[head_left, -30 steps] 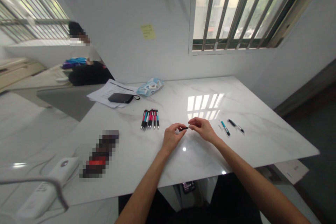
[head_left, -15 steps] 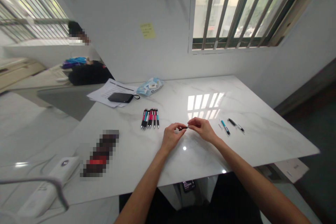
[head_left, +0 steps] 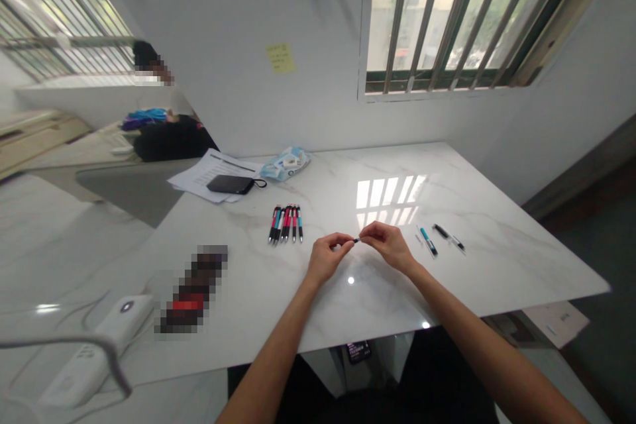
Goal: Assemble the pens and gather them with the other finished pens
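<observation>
My left hand (head_left: pixel 325 256) pinches a small dark pen part (head_left: pixel 356 240) with a pale tip between thumb and fingertips. From the other side, my right hand (head_left: pixel 387 246) closes its fingertips on the light end of the same piece. Most of the part is hidden by my fingers. To the right lie a teal pen barrel (head_left: pixel 427 240) with a dark grip, and a black pen piece (head_left: pixel 440 231) beside a clear and black piece (head_left: pixel 458 244). Left of my hands, several pens (head_left: pixel 285 224) in red, teal and black lie side by side.
Papers (head_left: pixel 199 175) with a black pouch (head_left: pixel 229 184) on them and a blue-white packet (head_left: pixel 285 164) sit at the back left. A blurred-out dark object (head_left: pixel 191 291) and a white power bank (head_left: pixel 99 351) with cables are at front left. Another person (head_left: pixel 171 136) sits beyond the partition.
My fingertips have closed in along the dark pen part, so less of it shows between my hands. Otherwise the view has only shifted slightly.
</observation>
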Demonstrator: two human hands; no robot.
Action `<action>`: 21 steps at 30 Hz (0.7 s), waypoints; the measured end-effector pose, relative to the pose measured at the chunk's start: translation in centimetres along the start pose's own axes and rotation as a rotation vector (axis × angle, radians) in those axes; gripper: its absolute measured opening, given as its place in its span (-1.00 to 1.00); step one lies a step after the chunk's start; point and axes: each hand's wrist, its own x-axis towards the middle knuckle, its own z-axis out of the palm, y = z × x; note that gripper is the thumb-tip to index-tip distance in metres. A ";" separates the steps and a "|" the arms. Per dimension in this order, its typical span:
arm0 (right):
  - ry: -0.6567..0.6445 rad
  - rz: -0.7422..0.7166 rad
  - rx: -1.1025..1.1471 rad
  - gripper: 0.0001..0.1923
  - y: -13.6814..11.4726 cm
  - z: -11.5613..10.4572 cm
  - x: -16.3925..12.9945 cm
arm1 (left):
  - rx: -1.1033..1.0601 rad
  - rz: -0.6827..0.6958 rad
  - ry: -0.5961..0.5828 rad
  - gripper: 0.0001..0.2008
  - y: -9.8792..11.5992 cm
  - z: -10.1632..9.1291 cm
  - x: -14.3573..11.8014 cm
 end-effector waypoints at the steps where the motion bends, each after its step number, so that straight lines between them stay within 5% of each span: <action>1: 0.003 -0.006 0.000 -0.81 0.1 0.0 0.0 | -0.010 -0.009 -0.003 -0.77 -0.1 0.0 0.0; 21: 0.020 0.036 0.151 -0.72 1.3 -0.2 0.2 | -0.017 -0.016 -0.006 -0.78 -0.8 0.1 0.2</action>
